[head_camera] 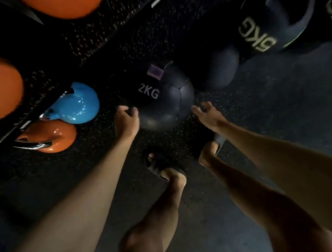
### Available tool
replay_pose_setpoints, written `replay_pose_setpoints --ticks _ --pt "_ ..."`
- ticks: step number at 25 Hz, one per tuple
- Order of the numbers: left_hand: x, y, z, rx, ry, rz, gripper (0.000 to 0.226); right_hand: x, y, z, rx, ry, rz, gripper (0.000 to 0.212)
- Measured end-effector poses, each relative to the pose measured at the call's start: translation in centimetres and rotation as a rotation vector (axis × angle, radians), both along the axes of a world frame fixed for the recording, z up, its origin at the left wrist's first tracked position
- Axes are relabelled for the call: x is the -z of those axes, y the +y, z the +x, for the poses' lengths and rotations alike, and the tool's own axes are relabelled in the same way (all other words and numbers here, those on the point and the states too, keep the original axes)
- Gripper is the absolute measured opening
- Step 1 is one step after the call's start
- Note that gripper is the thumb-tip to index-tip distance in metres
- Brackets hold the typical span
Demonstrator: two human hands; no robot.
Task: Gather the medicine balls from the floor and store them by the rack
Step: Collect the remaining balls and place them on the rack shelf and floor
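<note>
Speckled black rubber floor (99, 32) runs dim beneath a person bent over a dark 2KG ball (165, 98), which sits on the floor beside the rack (8, 137) holding a blue kettlebell (77, 104) and orange kettlebells (52, 137). Both arms reach down to it: the left hand (125, 119) touches or nearly touches the ball's left flank, fingers loosely curled, while the right hand (209, 115) spreads open just off its right flank. Neither has closed on it. Stitched panels and a matte skin suggest a soft, grippy shell, light enough for an easy lift, best cupped low on opposite sides. Another dark ball (222, 68) lies just behind it, and a 6KG ball (275, 19) farther back.
</note>
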State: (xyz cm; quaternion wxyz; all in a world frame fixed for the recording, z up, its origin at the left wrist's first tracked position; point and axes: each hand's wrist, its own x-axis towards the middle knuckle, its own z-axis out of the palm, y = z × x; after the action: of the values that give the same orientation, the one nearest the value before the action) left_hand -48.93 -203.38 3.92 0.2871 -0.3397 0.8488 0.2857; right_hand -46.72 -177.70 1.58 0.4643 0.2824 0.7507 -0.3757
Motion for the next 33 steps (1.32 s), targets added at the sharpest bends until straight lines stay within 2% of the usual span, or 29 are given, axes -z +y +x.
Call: replay_pose_setpoints --ticks 4,7,12,15,18,23,25,28,31,33 --pt "7.9 -4.1 -1.9 -0.264 0.007 0.06 0.05 9.1 -1.0 -0.6 0.385 -0.058 -0.052 0.081" --pt "11.4 -6.2 -3.2 -0.419 -0.069 0.184 0.072 13.3 -2.0 -1.4 0.666 -0.121 -0.144 0.085" --pt "15.2 -7.7 -5.6 -0.464 -0.143 0.409 0.091 17.5 -2.7 -2.2 0.902 -0.139 -0.341 0.081" --pt "16.1 -7.6 -6.4 -0.453 -0.111 0.57 0.08 18.6 -2.8 -2.7 0.983 -0.117 -0.435 0.066" --pt "16.6 -7.0 -6.2 -0.437 -0.064 0.618 0.068 18.9 -3.1 -3.2 1.052 -0.06 -0.488 0.056" --pt "14.5 -6.7 -4.8 -0.454 -0.054 0.623 0.064 16.1 -3.7 -1.2 1.131 -0.059 -0.442 0.052" --pt "11.7 -6.2 -3.3 -0.446 -0.077 0.623 0.064 12.8 -3.2 0.7 1.144 -0.075 -0.401 0.051" --pt "5.7 -6.1 -0.6 -0.439 -0.148 0.678 0.075 6.3 -2.3 4.1 1.216 -0.067 -0.325 0.05" --pt "-1.6 -6.1 2.2 -0.436 -0.243 0.798 0.091 -1.5 -2.3 7.6 1.315 -0.108 -0.32 0.063" --pt "-7.8 -6.0 3.6 -0.414 -0.228 0.838 0.086 -7.3 -2.1 9.7 1.351 -0.051 -0.307 0.059"
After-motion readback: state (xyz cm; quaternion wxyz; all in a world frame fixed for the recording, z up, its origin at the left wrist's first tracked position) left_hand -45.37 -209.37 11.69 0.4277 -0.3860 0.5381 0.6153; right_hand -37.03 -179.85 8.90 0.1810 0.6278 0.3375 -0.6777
